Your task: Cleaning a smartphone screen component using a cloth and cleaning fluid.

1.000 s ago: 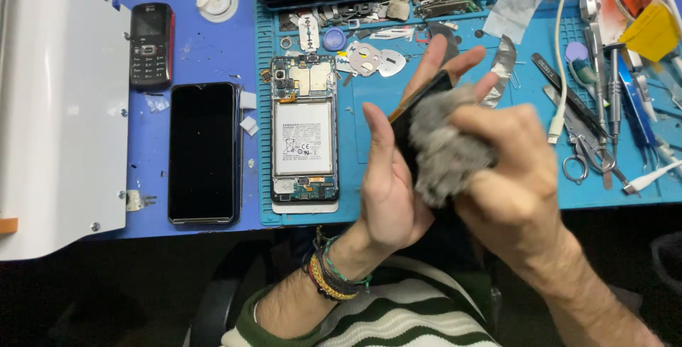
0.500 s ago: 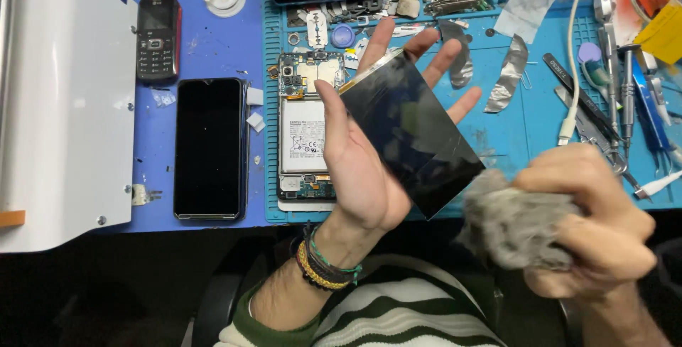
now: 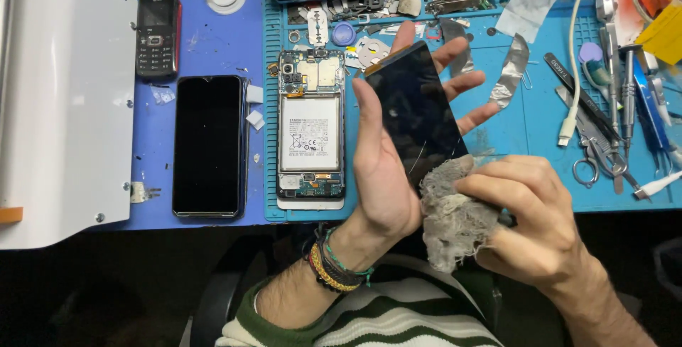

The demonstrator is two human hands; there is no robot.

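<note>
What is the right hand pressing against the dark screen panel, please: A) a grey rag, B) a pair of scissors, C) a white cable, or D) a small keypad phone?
A: the right hand bunches a frayed grey rag against the lower end of the dark screen panel, which the left hand holds up.

Bright, even overhead light, sharp focus, soft shadows, dark lower edge.

Left hand (image 3: 387, 176) gripping dark screen panel (image 3: 415, 116), tilted, above blue mat (image 3: 511, 155). Right hand (image 3: 536, 230) pressing grey rag (image 3: 447, 219) against panel's lower edge. Opened phone (image 3: 311, 130) lying left of panel, on mat.
</note>
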